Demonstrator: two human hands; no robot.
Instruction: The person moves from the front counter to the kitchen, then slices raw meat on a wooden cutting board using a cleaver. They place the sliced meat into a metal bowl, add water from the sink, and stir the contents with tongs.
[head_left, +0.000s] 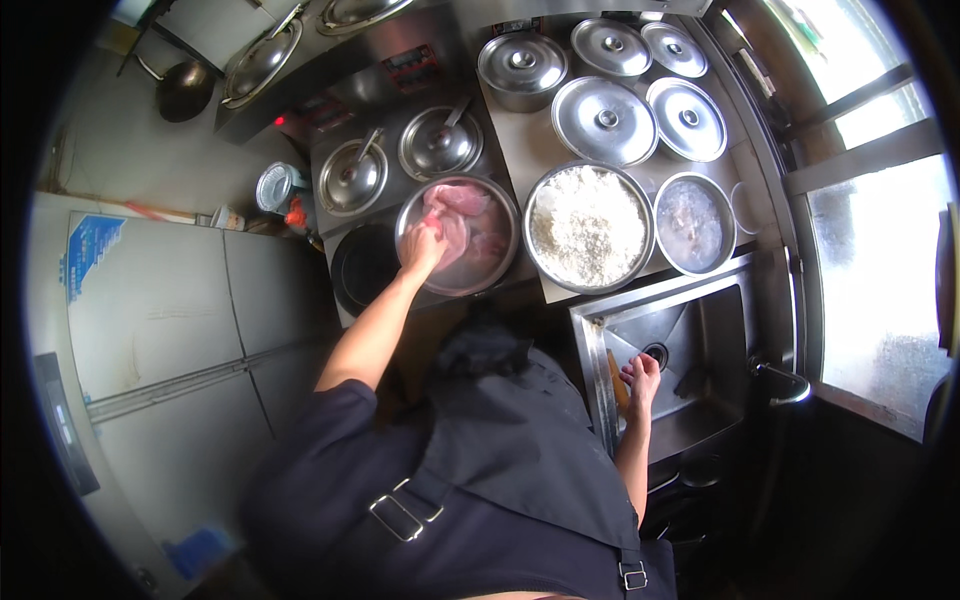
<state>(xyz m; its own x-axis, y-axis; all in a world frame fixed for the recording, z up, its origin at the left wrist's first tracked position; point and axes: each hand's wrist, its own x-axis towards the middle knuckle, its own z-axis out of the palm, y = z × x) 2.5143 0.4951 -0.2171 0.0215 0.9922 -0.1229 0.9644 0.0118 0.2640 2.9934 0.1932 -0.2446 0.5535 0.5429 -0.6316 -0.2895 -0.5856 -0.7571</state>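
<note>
Raw meat pieces (459, 201) lie in a round metal bowl (512, 240) in front of me. My left hand (421, 246) reaches over the bowl's left rim, its fingertips gripping a pale pink piece of the meat. Over the near left part of the sink (705, 296) hangs my right hand (642, 375), fingers loosely curled, with nothing seen in it. A wooden strip or handle (618, 379) leans inside the sink beside that hand. To the right of the meat stands a bowl of white crumbs or flakes (589, 225), then a smaller bowl with cloudy contents (694, 225).
Several lidded metal pots (604, 120) stand behind the bowls. Two lidded pots (352, 176) with utensils on top and a dark round pan (360, 266) are at the left. A curved faucet (787, 386) juts beside the sink. White cabinet doors (157, 300) stand at far left.
</note>
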